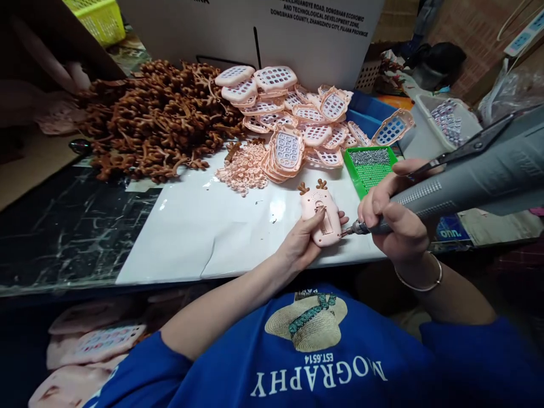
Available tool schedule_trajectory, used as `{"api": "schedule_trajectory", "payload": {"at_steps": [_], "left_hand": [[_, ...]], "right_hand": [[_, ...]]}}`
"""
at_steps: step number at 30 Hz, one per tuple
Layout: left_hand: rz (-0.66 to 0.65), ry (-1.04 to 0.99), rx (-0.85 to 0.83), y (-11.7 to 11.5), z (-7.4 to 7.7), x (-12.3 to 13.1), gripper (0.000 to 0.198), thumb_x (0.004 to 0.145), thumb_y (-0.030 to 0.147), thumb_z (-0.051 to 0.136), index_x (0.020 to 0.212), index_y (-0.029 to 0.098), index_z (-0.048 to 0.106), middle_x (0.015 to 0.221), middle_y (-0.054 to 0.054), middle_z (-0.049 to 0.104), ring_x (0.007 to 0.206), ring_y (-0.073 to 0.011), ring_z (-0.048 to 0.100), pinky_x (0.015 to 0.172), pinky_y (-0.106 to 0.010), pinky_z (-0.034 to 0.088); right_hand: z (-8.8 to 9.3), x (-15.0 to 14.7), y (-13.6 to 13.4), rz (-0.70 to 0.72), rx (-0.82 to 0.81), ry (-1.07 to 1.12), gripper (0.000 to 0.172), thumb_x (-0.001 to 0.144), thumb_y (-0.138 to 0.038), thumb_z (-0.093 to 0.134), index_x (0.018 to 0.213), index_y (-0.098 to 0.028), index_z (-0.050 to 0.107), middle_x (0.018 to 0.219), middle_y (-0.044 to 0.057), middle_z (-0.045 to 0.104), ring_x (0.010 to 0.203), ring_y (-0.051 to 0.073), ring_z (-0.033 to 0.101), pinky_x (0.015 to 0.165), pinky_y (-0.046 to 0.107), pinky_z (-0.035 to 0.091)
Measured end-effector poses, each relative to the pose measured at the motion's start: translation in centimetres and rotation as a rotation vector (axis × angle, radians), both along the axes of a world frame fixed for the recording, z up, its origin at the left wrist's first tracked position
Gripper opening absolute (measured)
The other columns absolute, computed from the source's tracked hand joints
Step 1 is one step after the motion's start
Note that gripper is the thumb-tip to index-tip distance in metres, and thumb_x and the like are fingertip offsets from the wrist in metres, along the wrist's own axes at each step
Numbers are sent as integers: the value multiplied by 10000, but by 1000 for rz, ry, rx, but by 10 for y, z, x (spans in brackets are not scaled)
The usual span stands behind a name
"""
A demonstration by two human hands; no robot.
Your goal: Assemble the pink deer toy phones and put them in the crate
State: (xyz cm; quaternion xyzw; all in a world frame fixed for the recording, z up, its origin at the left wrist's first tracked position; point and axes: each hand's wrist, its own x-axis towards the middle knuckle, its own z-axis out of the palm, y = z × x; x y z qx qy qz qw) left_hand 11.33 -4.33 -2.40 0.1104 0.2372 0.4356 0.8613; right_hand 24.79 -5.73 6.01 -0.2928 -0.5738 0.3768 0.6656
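My left hand (306,232) grips a pink toy phone (329,218) with two small brown antlers at its top, its back with the battery recess facing up. The thumb lies across that recess. In my right hand (395,218) is a grey electric screwdriver (463,181), held at a slant with the fingers wrapped round its front end. Its bit meets the lower right corner of the toy phone, where a screw hole lies; whether a screw sits there is too small to tell. Beyond the toy stands a green tray (355,175) of small metal screws.
Brown antler pieces (165,113) are heaped at the back left. Beside them lie small pink parts (244,167) and a pile of pink shells with keypads (287,148). A blue bin (365,110) and a white tub (429,113) stand back right. Finished-looking pink pieces (97,343) sit below the table's edge.
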Motion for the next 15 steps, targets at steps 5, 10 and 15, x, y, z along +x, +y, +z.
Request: {"api": "schedule_trajectory", "payload": {"at_steps": [5, 10, 15], "left_hand": [[-1, -28, -3, 0, -1, 1, 195, 951, 187, 565, 1099, 94, 653, 963, -127, 759, 886, -212, 744, 835, -358, 623], [13, 5, 5, -1, 3, 2, 180, 923, 182, 607, 1064, 84, 663, 941, -116, 756, 852, -203, 737, 879, -361, 601], [12, 55, -11, -2, 6, 3, 168, 894, 187, 643, 1026, 87, 669, 901, -101, 745, 833, -211, 730, 889, -372, 585]], "right_hand": [[-4, 2, 1, 1, -35, -49, 358, 804, -338, 746, 1122, -375, 585, 644, -78, 543, 435, 131, 497, 432, 314, 441], [-10, 2, 1, 43, -8, -31, 377, 812, -267, 724, 1157, -340, 591, 677, -67, 568, 460, 123, 524, 456, 309, 454], [-19, 4, 1, 27, -54, -110, 360, 798, -314, 725, 1111, -333, 548, 655, -73, 541, 458, 118, 509, 456, 295, 452]]}}
